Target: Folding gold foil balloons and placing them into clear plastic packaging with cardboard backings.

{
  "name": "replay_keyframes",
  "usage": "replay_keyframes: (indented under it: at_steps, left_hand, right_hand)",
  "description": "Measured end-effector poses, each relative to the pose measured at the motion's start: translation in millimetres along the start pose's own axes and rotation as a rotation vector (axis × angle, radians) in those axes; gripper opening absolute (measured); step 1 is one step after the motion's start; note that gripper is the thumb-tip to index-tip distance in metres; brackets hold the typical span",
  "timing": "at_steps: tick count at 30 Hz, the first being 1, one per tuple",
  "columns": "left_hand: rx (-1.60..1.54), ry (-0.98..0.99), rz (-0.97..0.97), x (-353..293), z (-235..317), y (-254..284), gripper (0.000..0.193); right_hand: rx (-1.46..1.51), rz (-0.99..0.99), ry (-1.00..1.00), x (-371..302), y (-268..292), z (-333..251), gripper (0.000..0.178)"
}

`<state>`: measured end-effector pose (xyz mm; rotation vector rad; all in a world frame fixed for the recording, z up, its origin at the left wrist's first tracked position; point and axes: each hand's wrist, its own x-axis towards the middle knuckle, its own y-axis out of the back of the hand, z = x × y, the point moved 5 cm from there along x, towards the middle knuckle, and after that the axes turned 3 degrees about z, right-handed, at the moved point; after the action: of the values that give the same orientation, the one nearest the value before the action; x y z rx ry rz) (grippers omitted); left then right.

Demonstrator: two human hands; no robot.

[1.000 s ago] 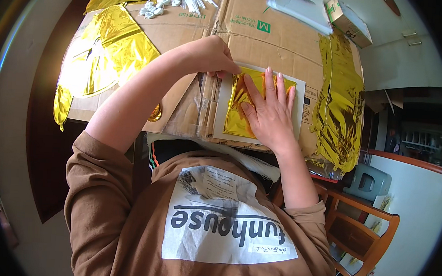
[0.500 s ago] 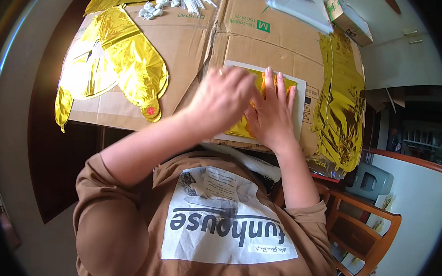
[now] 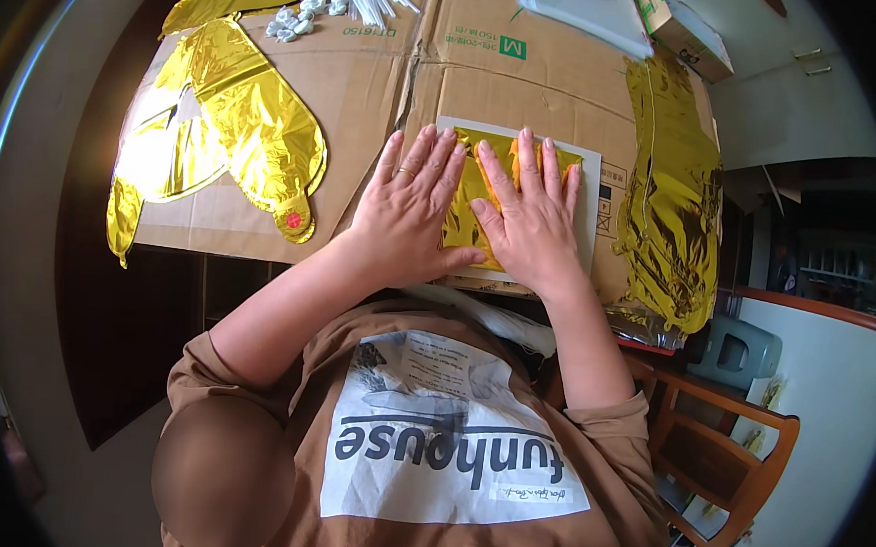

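Observation:
My left hand (image 3: 412, 208) lies flat, fingers stretched, over the left side of a folded gold foil piece (image 3: 475, 180). My right hand (image 3: 535, 219) is spread flat on the right part of that foil, its fingers apart. Both hands press from above and grip nothing. Under the foil is a white rectangular sheet (image 3: 588, 217), its rim showing at the top and right; my hands hide much of both. To the left, a gold foil balloon (image 3: 268, 116) with a red round mark near its tip lies partly spread out.
A flattened cardboard surface (image 3: 368, 92) covers the table. Gold foil pieces (image 3: 664, 206) lie along its right side. At the far edge are white sticks (image 3: 371, 5), small white bundles (image 3: 295, 20), clear plastic bags (image 3: 585, 14) and a small box (image 3: 683, 34). A wooden chair (image 3: 744, 488) stands at right.
My left hand, curled beside the right one before, has opened and moved left and down flat onto the foil's left side. My right hand stays on the foil.

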<state>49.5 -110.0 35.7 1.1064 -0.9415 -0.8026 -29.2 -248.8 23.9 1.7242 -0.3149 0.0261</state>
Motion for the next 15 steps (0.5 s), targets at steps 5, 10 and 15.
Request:
replay_keyframes:
  at_steps: [5, 10, 15]
  left_hand:
    - [-0.045, -0.028, 0.126, 21.8, 4.6, 12.9, 0.1]
    - [-0.093, -0.008, 0.119, 22.9, 11.1, -17.5, 0.101]
    - [-0.022, 0.017, 0.065, 16.9, 7.3, -21.9, 0.102]
  right_hand:
    - [0.026, -0.016, -0.018, 0.6, 0.5, -0.2, 0.066]
    - [0.001, -0.037, -0.031, 0.9, -4.5, 2.7, 0.069]
    - [-0.011, 0.003, -0.006, -0.4, -3.1, 0.8, 0.067]
